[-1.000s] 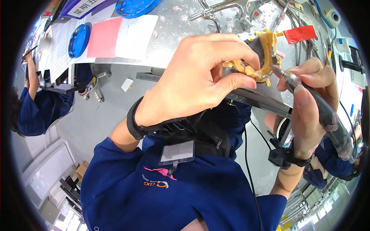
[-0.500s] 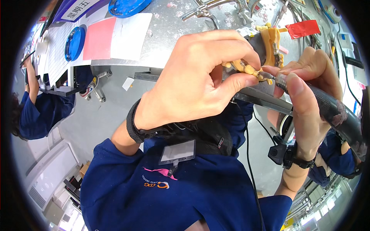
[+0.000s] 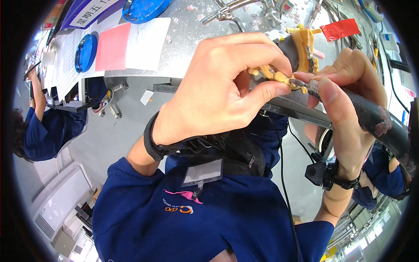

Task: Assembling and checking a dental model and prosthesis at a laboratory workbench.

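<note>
My left hand (image 3: pixel 231 83) pinches a small yellow dental piece (image 3: pixel 265 70) with tooth shapes and shiny metal parts between thumb and fingers; my fingertips cover part of it. From the right, my right hand (image 3: pixel 347 83) grips a thick black rotary handpiece (image 3: pixel 371 114) with a worn, patchy body. Its slim tip lies against or very close to the right end of the dental piece; contact is too small to tell. My two hands almost meet there. Just beyond them stands a yellow dental model (image 3: pixel 302 46) with metal on its teeth, on a dark grey base.
Metal bench (image 3: pixel 187 48) edge runs beneath my hands. Beyond lie a metal clamp-like tool (image 3: pixel 229 11) and a red wrapper (image 3: pixel 339 29). Blue round dishes (image 3: pixel 86 53), pink sheet (image 3: pixel 112 46) and white paper are at left. A cable hangs below. Other people sit left and right.
The handpiece tip has shifted slightly left along the dental piece, which is turned a little. My right fingers have moved slightly left and up. Both holds stay.
</note>
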The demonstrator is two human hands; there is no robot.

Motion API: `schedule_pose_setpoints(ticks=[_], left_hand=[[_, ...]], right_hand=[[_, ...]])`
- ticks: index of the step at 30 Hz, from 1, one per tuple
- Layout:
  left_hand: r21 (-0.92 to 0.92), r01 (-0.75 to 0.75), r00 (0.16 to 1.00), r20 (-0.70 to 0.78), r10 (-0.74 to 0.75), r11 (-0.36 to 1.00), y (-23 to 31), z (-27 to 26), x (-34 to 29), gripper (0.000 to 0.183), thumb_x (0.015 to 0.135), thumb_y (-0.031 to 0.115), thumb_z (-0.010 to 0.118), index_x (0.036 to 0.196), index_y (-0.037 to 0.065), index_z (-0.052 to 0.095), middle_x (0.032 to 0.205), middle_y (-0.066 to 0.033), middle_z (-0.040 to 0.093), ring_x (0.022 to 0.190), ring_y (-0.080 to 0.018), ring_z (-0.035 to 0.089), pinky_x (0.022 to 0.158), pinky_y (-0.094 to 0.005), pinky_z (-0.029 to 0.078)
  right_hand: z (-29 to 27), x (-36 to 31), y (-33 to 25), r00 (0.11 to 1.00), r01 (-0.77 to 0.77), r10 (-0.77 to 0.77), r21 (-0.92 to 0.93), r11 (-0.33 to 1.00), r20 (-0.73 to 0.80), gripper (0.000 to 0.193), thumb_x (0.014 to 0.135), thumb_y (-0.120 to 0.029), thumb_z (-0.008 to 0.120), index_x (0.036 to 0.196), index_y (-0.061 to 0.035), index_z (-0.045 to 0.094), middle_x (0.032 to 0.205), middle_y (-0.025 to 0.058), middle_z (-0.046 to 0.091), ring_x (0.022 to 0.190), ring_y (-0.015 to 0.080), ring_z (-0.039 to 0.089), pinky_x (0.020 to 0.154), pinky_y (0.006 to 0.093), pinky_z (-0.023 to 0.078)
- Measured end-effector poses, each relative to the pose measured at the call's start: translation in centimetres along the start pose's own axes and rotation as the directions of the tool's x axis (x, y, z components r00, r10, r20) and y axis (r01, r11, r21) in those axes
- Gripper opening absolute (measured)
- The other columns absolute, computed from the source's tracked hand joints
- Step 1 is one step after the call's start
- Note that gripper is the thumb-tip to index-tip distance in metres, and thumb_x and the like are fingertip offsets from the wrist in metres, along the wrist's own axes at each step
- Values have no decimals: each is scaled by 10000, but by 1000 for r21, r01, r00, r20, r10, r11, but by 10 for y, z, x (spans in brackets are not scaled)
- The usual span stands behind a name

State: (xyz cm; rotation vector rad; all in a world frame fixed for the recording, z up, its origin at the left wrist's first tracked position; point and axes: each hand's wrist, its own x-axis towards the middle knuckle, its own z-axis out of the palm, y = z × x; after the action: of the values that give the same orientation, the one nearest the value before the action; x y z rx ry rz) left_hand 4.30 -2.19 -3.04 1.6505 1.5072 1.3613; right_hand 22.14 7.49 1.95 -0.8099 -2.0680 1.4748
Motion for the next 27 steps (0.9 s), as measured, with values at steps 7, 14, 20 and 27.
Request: schedule_pose_setpoints(ticks=[7, 14, 20, 27], left_hand=[[14, 2, 1000, 5, -2, 1000, 2, -1, 0, 182, 758, 7, 778, 924, 27, 707, 922, -22, 677, 560, 7, 493, 440, -157, 312], [1, 17, 1000, 1, -17, 1000, 3, -1, 0, 188, 756, -7, 775, 929, 20, 706, 937, -31, 672, 573, 12, 494, 448, -150, 310], [9, 21, 1000, 13, -21, 1000, 3, -1, 0, 185, 763, -14, 769, 934, 21, 708, 939, -28, 671, 572, 16, 493, 445, -148, 306], [17, 10, 1000, 16, -10, 1000, 3, -2, 0, 189, 763, -10, 771, 937, 25, 709, 943, -28, 673, 545, 18, 475, 435, -150, 303]], right_hand=[[0, 2, -1, 1000, 4, -4, 22, 1000, -2, 166, 833, -120, 632, 801, -5, 516, 741, 54, 493, 657, 124, 550, 852, 394, 557], [-1, 3, 2, 999, 48, -48, 19, 999, 8, 184, 838, -136, 636, 791, 0, 521, 733, 48, 486, 624, 111, 532, 813, 379, 569], [23, -1, 2, 981, 152, -123, 205, 967, -150, 209, 843, -161, 640, 780, 7, 531, 723, 59, 521, 627, 105, 542, 747, 321, 558], [6, 4, -7, 998, 22, -21, 19, 1000, -60, 224, 837, -168, 656, 784, 17, 540, 728, 66, 546, 651, 115, 586, 638, 235, 495]])
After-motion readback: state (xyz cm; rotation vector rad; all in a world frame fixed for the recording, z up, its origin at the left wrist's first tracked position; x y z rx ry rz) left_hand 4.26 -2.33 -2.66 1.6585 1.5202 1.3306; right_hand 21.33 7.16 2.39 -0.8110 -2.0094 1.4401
